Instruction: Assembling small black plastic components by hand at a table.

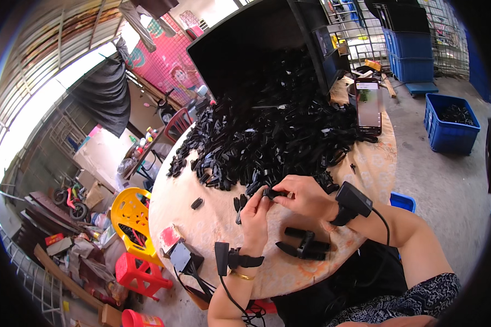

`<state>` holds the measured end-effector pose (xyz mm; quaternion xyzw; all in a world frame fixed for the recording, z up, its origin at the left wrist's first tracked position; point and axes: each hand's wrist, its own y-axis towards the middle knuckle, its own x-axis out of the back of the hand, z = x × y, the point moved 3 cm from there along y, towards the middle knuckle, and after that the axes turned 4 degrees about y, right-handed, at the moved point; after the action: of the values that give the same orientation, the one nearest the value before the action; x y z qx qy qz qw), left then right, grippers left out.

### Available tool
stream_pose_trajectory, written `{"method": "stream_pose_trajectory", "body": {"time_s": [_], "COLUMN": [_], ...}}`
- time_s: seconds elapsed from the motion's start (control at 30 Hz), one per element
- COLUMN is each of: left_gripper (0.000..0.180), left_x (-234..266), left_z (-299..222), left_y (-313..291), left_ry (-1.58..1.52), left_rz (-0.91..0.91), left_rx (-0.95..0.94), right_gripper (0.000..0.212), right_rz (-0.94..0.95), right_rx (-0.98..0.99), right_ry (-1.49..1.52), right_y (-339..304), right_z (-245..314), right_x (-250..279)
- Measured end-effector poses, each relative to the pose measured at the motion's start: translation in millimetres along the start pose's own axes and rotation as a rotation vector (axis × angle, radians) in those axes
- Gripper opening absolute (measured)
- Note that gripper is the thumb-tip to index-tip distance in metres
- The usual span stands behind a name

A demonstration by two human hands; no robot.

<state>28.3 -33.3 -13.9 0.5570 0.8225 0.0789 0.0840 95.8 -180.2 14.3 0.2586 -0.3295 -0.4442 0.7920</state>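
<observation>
Both my hands meet over the near side of a round table [202,234] with a patterned cloth. Between their fingertips is a small black plastic part [269,193], partly covered by the fingers. My left hand [253,212] pinches it from the left. My right hand [303,195] grips it from the right, thumb and fingers closed. Just beyond the hands spreads a large heap of small black plastic parts [267,136]. A few loose black pieces [238,206] lie beside my left hand, and a single one [197,203] sits farther left.
A black clamp-like tool [305,245] lies near my right forearm. A phone [369,106] leans upright at the table's right. A grey box with cables [184,256] stands at the left edge. Around are a yellow chair [126,210], a red stool [136,272] and a blue crate [447,131].
</observation>
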Motion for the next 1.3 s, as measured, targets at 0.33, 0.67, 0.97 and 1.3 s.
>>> {"method": "stream_pose_trajectory", "body": {"time_s": [0.33,0.67,0.97,1.3], "left_gripper": [0.025,0.024,0.028,0.024], "left_x": [6,7,-6,11], "left_z": [-19,-29,-35,-17], "left_y": [-3,-7,-8,4], "left_ry": [-0.125,-0.096,0.400,1.367], "left_rz": [0.076,0.120,0.272,-0.091], "left_rx": [-0.024,-0.071,-0.016,-0.502], "right_gripper": [0.030,0.027,0.019,0.034], "right_rz": [-0.112,0.122,-0.077,-0.055], "right_rx": [-0.006,0.054,-0.181,0.116], "right_ry": [-0.075,-0.020,-0.055,-0.447], "right_y": [-2,-6,18,15], "right_z": [7,8,-18,-21], "right_x": [0,-8,34,22]}}
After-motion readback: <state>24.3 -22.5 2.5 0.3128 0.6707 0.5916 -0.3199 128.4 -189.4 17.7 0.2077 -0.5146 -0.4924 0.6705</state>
